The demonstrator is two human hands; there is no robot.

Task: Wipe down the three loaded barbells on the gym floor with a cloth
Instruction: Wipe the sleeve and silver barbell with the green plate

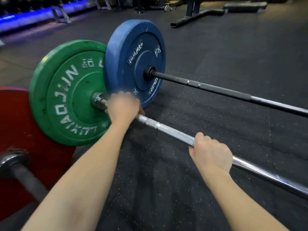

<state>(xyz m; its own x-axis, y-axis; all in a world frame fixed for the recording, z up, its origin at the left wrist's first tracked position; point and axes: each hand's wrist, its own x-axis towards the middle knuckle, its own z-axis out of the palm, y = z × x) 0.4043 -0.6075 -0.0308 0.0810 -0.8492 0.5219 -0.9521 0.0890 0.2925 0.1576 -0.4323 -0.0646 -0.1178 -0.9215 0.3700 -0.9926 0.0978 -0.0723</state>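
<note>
Gripping the bright silver steel barbell shaft (168, 129) with both hands, we note no cloth showing anywhere; if one is bunched under a palm, the view hides it.

- Left hand (124, 106): clenched over the shaft right against the collar of the scuffed green rubber bumper plate (66, 94). The hand is blurred, so finger detail is lost.
- Right hand (211, 154): wrapped overhand around the same shaft, well apart from the left, with bare knurled metal between the two.
- Beyond the left hand: a blue rubber bumper plate (138, 62) on a black-shafted barbell (221, 90), its rim just beside the green plate; we cannot tell if they touch.
- Behind the left forearm: a dark red plate (16, 120) on a third bar with a dark sleeve (25, 177).
- All three rest on the speckled black rubber gym floor (158, 189).

Handling, as we judge it: the loaded bar is heavy and rigid, and it should roll on its plates more readily than lift. The knurled stretch looks rough and flecked white, perhaps chalk, and would snag a cloth. The smooth chrome past the right hand looks slick, so a bracing grip belongs on the knurling. Plates are rubber and tough; no fragility worry.
</note>
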